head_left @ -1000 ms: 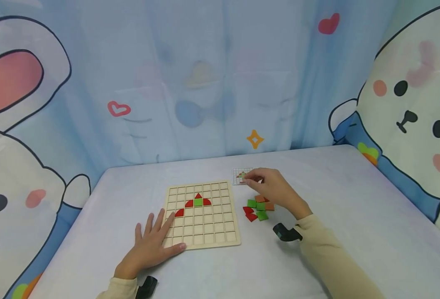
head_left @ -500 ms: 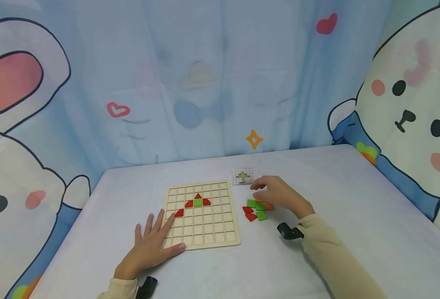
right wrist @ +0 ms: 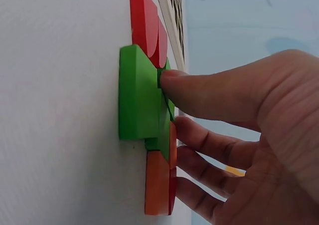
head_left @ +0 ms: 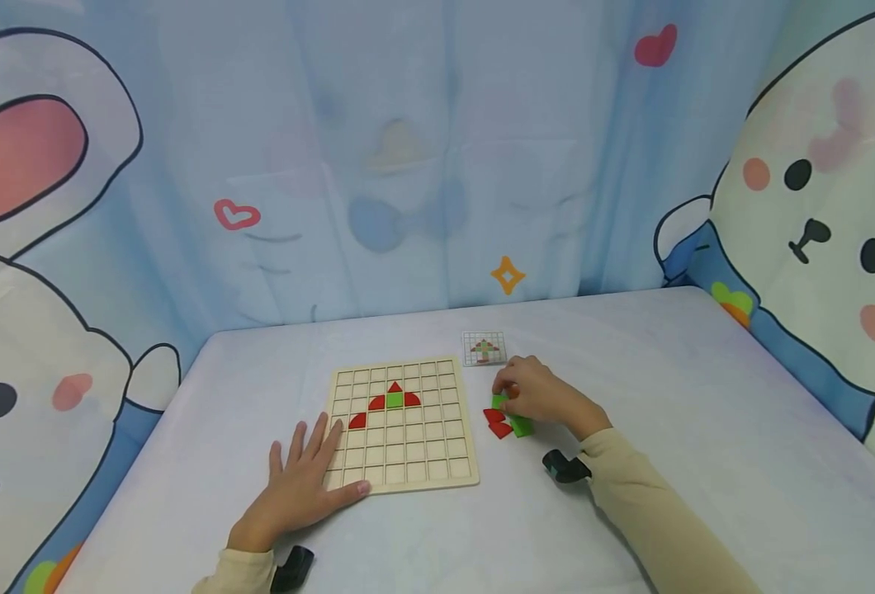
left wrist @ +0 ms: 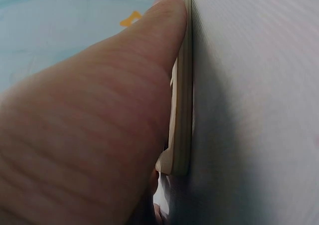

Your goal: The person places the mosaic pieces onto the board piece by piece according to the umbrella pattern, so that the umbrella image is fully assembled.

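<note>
My left hand (head_left: 300, 495) lies flat with spread fingers over the lower left corner of a square wooden grid board (head_left: 415, 454). Its thumb (left wrist: 169, 25) rests along the board's near edge. Red pieces (head_left: 376, 403) and one green square (head_left: 394, 400) sit in the board's cells. Right of the board, my right hand (head_left: 545, 396) reaches over a small pile of coloured blocks. In the right wrist view the thumb tip is at a green block (right wrist: 137, 95), and the fingertips are beside an orange block (right wrist: 157, 182). I cannot tell whether it pinches one.
A small pattern card (head_left: 484, 348) with a coloured figure on a grid lies behind the pile. Loose red pieces (head_left: 498, 425) lie at the pile's left side. A white cloth (head_left: 668, 371) covers the table, and a blue printed curtain (head_left: 408, 165) hangs behind it.
My right hand has moved from the pattern card back and down to the pile of blocks, leaving the card uncovered. The left hand and the pieces on the board stay where they were.
</note>
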`<state>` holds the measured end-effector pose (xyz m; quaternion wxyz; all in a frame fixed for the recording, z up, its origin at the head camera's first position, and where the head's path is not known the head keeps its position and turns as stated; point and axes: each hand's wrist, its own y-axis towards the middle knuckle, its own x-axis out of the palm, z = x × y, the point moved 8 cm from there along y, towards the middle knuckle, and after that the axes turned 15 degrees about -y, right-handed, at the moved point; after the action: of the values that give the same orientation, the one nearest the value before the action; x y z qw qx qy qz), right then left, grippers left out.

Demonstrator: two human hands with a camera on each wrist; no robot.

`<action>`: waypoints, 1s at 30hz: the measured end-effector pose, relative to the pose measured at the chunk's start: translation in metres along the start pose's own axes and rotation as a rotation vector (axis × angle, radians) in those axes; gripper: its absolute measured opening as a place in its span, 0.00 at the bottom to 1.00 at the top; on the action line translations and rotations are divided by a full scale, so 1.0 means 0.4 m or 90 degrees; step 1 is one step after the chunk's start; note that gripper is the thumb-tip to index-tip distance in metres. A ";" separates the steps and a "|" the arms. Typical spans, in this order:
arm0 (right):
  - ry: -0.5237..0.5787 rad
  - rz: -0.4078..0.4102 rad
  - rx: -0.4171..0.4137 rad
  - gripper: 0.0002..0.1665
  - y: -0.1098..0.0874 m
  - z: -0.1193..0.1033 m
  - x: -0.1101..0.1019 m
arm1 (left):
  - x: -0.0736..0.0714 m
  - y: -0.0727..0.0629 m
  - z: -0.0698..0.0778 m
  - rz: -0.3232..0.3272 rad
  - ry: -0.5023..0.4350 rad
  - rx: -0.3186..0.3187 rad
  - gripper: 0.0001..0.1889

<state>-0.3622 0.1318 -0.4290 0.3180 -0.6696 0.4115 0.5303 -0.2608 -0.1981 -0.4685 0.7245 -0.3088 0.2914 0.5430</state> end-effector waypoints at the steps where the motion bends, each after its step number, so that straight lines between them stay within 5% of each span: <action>1: -0.002 0.002 -0.001 0.07 0.002 -0.002 0.001 | -0.001 0.000 0.002 0.001 0.000 0.000 0.60; 17: 0.121 0.063 -0.010 0.11 0.011 -0.006 -0.001 | -0.003 -0.002 0.003 0.004 0.004 -0.002 0.60; 30: 0.294 0.114 0.113 0.11 -0.005 0.037 -0.023 | -0.001 0.003 0.001 0.013 -0.009 0.009 0.61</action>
<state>-0.3681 0.1473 -0.4237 0.2248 -0.7037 0.5754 0.3510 -0.2620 -0.1979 -0.4682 0.7232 -0.2970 0.2930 0.5504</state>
